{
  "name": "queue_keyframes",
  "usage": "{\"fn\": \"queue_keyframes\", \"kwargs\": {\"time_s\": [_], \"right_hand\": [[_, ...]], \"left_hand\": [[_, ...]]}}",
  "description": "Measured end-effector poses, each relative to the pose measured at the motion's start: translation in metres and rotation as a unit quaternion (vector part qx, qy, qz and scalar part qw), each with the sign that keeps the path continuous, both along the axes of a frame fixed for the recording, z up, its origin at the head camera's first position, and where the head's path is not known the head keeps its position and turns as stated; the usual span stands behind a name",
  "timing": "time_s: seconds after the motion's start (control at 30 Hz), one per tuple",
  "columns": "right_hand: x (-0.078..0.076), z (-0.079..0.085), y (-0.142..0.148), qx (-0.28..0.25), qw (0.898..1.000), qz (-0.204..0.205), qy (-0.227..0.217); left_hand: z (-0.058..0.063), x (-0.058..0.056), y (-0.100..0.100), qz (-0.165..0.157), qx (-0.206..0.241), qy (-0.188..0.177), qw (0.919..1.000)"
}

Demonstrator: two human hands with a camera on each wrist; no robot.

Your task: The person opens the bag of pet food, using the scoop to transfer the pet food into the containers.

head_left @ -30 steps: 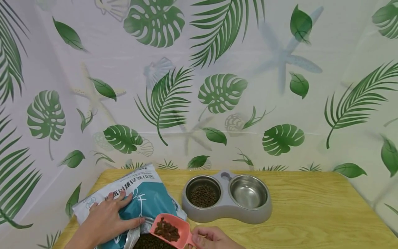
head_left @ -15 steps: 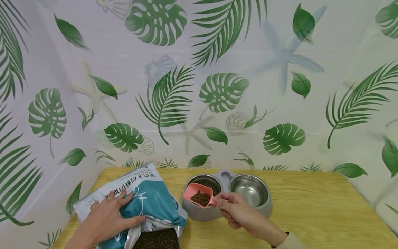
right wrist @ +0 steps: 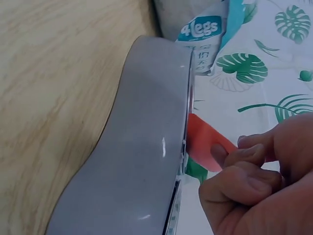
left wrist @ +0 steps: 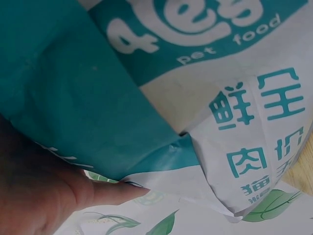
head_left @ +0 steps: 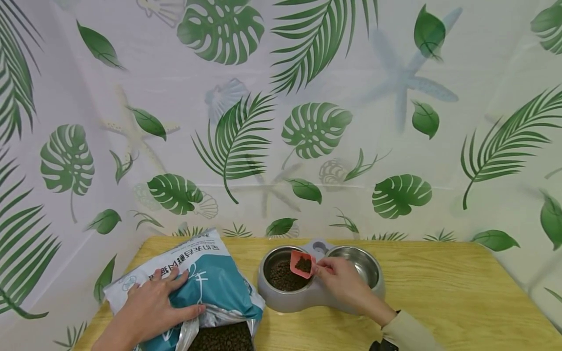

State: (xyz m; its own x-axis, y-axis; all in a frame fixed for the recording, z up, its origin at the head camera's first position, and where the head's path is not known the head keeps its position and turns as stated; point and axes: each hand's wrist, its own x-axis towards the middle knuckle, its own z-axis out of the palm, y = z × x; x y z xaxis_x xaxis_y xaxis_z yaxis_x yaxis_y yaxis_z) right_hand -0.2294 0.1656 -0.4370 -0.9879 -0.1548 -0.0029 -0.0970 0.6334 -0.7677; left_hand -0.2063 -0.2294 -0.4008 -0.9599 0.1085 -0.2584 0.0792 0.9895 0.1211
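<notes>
Over the left-hand steel bowl (head_left: 272, 257) of a grey, two-lobed plastic feeder (head_left: 290, 303), the head view shows a coral-pink plastic scoop (head_left: 294, 266) carrying brown kibble (head_left: 303, 264); I cannot tell whether it touches the rim. The right hand (head_left: 344, 285) pinches its handle between thumb and fingers, reaching across the feeder's right-hand steel bowl (head_left: 372, 273). More kibble lies in the left-hand bowl. Just left of the feeder, a teal-and-white printed bag (head_left: 224, 282) lies on the yellow wood-grain bench (head_left: 448, 292), its silver-lined mouth showing dark kibble. The left hand (head_left: 151, 304) rests on the bag with its fingers spread.

From the left wrist, the bag fills most of the view, lettered "pet food", one extended digit of the left hand beside it.

From the right wrist, the feeder's smooth side runs through the middle; the scoop shows just past its edge, the right hand's fingers curled at the handle.
</notes>
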Motion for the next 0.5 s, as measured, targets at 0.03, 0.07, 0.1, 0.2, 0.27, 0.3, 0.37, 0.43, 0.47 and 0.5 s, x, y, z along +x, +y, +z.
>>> {"fn": "queue_keyframes", "kwargs": {"time_s": [0.03, 0.07, 0.1, 0.2, 0.27, 0.3, 0.37, 0.43, 0.47, 0.5], "right_hand": [[-0.002, -0.002, -0.001, 0.010, 1.000, 0.002, 0.016], [-0.003, -0.003, -0.002, 0.024, 0.999, 0.004, 0.036], [-0.004, -0.005, -0.004, 0.036, 0.998, 0.007, 0.052], [-0.007, -0.009, -0.010, 0.073, 0.992, 0.017, 0.098], [-0.009, -0.012, -0.015, 0.086, 0.989, 0.023, 0.115], [-0.009, -0.013, -0.017, 0.088, 0.989, 0.027, 0.115], [-0.008, -0.015, -0.021, 0.097, 0.987, 0.034, 0.121], [-0.007, -0.017, -0.025, 0.105, 0.985, 0.042, 0.128], [-0.006, -0.017, -0.026, 0.109, 0.984, 0.045, 0.132], [-0.005, -0.017, -0.026, 0.113, 0.983, 0.044, 0.136]], "left_hand": [[0.000, 0.000, 0.000, -0.001, 0.000, 0.001, 1.0000], [0.000, 0.000, 0.000, -0.001, -0.001, 0.001, 1.0000], [0.000, 0.000, -0.001, -0.001, -0.002, 0.001, 1.0000], [-0.001, 0.000, -0.001, 0.001, -0.003, -0.001, 1.0000], [-0.001, 0.000, 0.000, 0.002, -0.003, -0.001, 1.0000], [-0.001, 0.000, 0.000, 0.003, -0.002, -0.001, 1.0000], [-0.001, 0.000, 0.000, 0.004, 0.000, -0.001, 1.0000], [0.000, 0.000, 0.001, 0.004, 0.000, -0.001, 1.0000], [0.000, 0.000, 0.001, 0.005, 0.001, -0.002, 1.0000], [0.000, 0.000, 0.001, 0.005, 0.001, -0.003, 1.0000]]}}
